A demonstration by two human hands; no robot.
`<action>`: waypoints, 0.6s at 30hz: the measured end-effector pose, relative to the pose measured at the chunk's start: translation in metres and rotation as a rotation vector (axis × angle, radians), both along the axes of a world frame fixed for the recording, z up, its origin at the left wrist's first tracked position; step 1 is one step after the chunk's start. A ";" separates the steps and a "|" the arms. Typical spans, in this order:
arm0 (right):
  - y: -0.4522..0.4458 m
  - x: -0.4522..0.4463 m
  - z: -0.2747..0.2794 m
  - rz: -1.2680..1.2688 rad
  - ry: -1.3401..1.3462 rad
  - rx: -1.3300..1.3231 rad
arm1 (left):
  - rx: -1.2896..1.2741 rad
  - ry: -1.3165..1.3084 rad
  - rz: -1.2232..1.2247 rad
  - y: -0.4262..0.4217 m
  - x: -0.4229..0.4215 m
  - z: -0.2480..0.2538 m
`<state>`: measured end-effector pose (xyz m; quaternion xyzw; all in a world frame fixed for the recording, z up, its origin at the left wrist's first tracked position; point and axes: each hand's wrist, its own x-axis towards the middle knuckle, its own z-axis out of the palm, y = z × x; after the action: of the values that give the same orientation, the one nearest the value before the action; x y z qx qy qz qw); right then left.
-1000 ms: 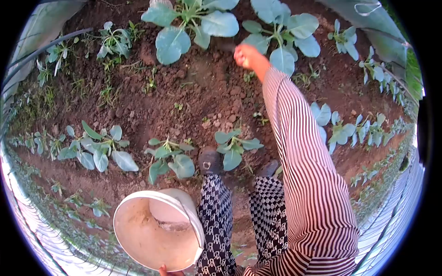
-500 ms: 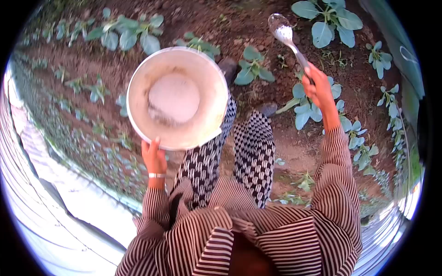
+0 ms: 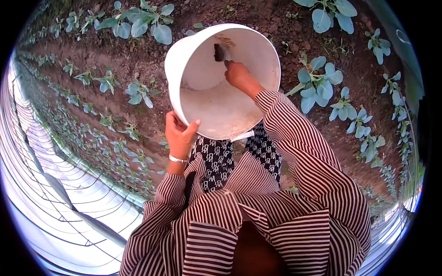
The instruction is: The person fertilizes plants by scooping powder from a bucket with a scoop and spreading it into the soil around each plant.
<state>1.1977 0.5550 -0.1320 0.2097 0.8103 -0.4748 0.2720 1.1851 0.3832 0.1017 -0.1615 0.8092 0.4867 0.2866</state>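
Note:
A large white bucket (image 3: 221, 108) is tilted in front of my body, its open mouth facing me. Its near-left rim is gripped by my left hand (image 3: 180, 133), with the thumb on the rim and the fingers on the outer side. Inside the mouth, my right hand (image 3: 241, 77) is closed on the handle of a spoon (image 3: 219, 53). The spoon's dark, soiled bowl is near the bucket's inner wall, beside a brownish smear. Some whitish residue shows on the lower inner wall.
Leafy green plants (image 3: 317, 83) grow in rows in brown soil (image 3: 258, 14) on both sides. Pale plastic sheeting (image 3: 69, 198) with dark lines runs along the left. My patterned trouser legs are below the bucket.
The spoon and my right hand have moved from above the soil at the right into the bucket. The bucket has moved right and up and is tilted more, still held by my left hand.

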 end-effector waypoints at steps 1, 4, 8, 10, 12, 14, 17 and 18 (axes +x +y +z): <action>-0.005 0.009 -0.020 -0.019 0.099 -0.011 | -0.011 -0.022 -0.014 0.006 0.000 0.003; 0.020 0.022 -0.023 -0.067 0.117 -0.224 | -0.013 0.005 -0.044 0.015 -0.004 0.003; 0.043 0.038 0.016 -0.117 0.073 -0.328 | -0.049 0.010 -0.060 0.002 -0.007 -0.004; 0.056 0.047 0.042 -0.162 0.035 -0.460 | -0.016 0.029 -0.006 0.003 -0.009 -0.008; 0.071 0.054 0.071 -0.199 0.003 -0.547 | -0.025 0.031 0.032 0.008 -0.010 -0.009; 0.081 0.064 0.096 -0.251 -0.028 -0.594 | -0.083 0.037 0.042 -0.006 -0.011 -0.018; 0.103 0.096 0.114 -0.307 -0.039 -0.627 | -0.064 -0.029 0.135 -0.001 -0.012 -0.022; 0.109 0.108 0.121 -0.363 -0.020 -0.662 | 0.007 -0.025 0.155 -0.012 -0.012 -0.032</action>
<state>1.3060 0.6640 -0.0113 0.2552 0.5599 -0.7494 0.2444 1.1732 0.3712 0.0697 -0.2288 0.7889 0.5084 0.2585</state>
